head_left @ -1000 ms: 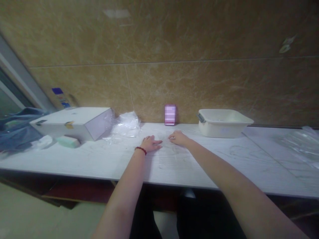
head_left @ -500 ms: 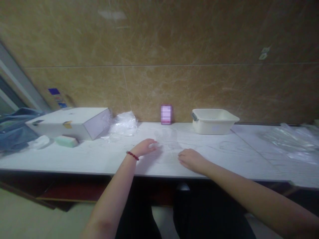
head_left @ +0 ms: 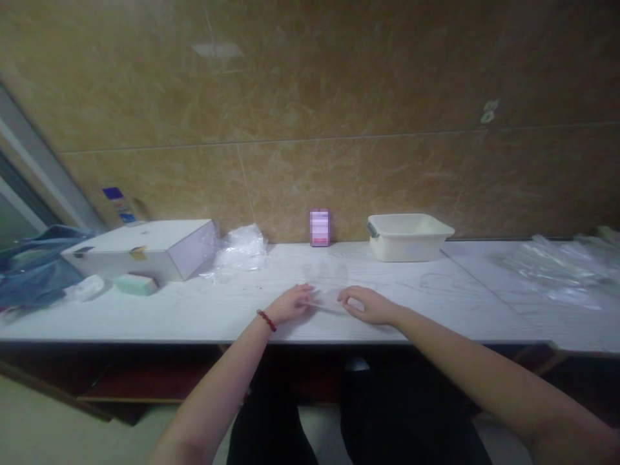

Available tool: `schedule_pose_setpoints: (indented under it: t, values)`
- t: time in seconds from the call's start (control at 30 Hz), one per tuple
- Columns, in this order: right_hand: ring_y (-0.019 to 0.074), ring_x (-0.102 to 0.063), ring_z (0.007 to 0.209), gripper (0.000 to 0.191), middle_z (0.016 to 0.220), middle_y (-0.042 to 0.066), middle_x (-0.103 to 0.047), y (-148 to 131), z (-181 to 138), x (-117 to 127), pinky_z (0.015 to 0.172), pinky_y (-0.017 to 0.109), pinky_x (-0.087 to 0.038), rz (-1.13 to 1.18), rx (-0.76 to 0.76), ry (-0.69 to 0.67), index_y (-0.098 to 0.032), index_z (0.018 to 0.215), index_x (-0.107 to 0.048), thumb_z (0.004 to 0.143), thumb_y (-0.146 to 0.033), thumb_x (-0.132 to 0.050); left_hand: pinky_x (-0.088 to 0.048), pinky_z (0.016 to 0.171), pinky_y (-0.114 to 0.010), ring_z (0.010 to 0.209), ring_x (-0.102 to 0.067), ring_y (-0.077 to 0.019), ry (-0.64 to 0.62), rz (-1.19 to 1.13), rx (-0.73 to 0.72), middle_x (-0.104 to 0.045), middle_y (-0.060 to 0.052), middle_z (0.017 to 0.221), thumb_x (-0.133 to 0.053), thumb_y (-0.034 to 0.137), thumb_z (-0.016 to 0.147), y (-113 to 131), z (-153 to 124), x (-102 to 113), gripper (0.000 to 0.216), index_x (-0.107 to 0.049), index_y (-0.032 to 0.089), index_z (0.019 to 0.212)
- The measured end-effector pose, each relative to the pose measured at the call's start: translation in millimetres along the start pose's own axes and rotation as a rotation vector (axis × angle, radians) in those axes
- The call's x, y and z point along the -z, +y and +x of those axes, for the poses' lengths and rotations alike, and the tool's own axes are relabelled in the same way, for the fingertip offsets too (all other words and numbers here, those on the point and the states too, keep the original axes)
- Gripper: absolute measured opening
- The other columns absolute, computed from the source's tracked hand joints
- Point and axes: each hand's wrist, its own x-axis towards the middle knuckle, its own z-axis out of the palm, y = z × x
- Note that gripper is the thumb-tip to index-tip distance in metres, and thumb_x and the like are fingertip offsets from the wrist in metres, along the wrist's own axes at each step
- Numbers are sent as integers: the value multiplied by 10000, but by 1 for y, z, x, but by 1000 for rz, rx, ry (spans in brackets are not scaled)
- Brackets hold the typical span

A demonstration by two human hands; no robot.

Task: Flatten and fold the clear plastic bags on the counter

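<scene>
Between my two hands a clear plastic bag, thin and hard to make out, stretches just over the white tabletop, its near edge slightly raised. My left hand, with a red bead bracelet at the wrist, pinches the bag's left side. Thumb and fingers of my right hand close in a ring on its right side. The bag's far part blends into the table, so its outline there is unclear.
A phone leans on the tiled wall, left of a cream plastic basin. A white box, crumpled clear plastic, a green-and-white sponge and blue cloth lie left. More clear plastic lies right.
My hands have closed on the bag's two sides and lifted its near edge. The left hand moved slightly nearer me; the right hand's fingers curled into a pinch. The view shifted slightly.
</scene>
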Motion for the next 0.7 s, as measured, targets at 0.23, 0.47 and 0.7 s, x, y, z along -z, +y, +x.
schedule_pose_setpoints:
  t: [0.23, 0.47, 0.7]
  values:
    - [202, -334, 1136, 710, 1260, 87, -352, 20, -17, -3, 940, 324, -258, -14, -188, -129, -177, 1228, -329, 602, -375, -599, -358, 835, -276, 956, -502, -151, 34, -206, 32, -551, -54, 1068, -420, 296, 764, 6, 5, 3, 187, -545, 162, 803]
    - [140, -543, 853, 298, 957, 26, -599, 20, -2, -14, 770, 254, -382, 126, -252, -53, -203, 988, -564, 782, -300, -371, -396, 743, -252, 833, -539, -136, 73, -308, 98, -605, -40, 916, -414, 348, 761, 18, 3, 9, 227, -540, 166, 812]
    - [137, -543, 732, 276, 784, 37, -618, 38, 35, -15, 645, 227, -384, 1, -628, 152, -166, 785, -612, 750, -336, -399, -373, 511, -216, 541, -492, -110, 358, -349, 510, -557, -4, 586, -484, 365, 672, -8, 39, 1, 241, -555, 135, 658]
